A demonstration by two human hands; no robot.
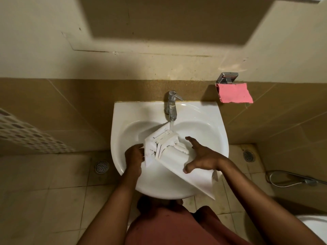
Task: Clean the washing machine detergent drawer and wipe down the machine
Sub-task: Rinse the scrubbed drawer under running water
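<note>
The white detergent drawer (169, 152) lies tilted in the white sink (208, 124), its front panel hanging over the sink's near right rim. Water runs from the chrome tap (171, 105) onto the drawer's far end. My left hand (134, 157) grips the drawer's left side with curled fingers. My right hand (203, 156) is spread over the drawer's right side, fingers straight and thumb toward the front panel.
A pink cloth (233, 93) hangs on a chrome holder (227, 77) on the wall right of the sink. A white perforated basket (26, 137) stands at the left. Floor drains (101, 167) and a shower hose (297, 179) lie on the tiled floor.
</note>
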